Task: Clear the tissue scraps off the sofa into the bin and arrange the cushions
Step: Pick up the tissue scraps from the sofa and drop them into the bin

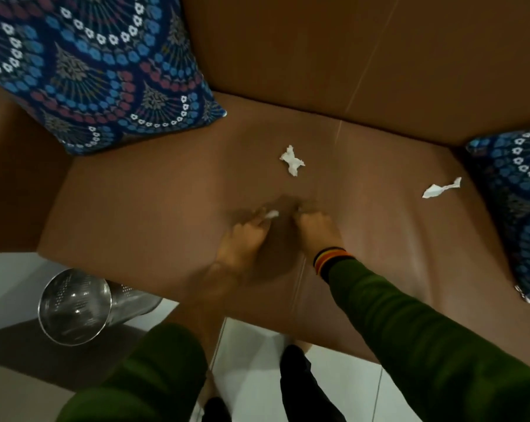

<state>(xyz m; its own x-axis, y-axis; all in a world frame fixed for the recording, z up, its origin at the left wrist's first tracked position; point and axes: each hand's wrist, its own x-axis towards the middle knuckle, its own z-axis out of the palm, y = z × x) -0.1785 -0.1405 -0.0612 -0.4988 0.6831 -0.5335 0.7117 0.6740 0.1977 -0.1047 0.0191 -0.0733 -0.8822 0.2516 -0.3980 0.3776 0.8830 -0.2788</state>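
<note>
Nearest you, your green sleeves (425,336) fill the bottom of the frame. At lower left the steel bin (74,306) stands on the floor beside the sofa (135,208), its mouth open. In the upper left a patterned cushion (90,71) leans in the sofa's corner. At centre your left hand (242,239) is blurred, fingers (259,219) pinched on a small white scrap (272,214). Just right of it your right hand (315,229) rests on the seat; whether its fingers hold anything, you cannot tell. Above the hands lies a second scrap (292,161), and a third (442,188) sits at right, near the other cushion (513,208). You look to be mid-gathering: next, collect those two, then carry everything down-left to the bin.
</note>
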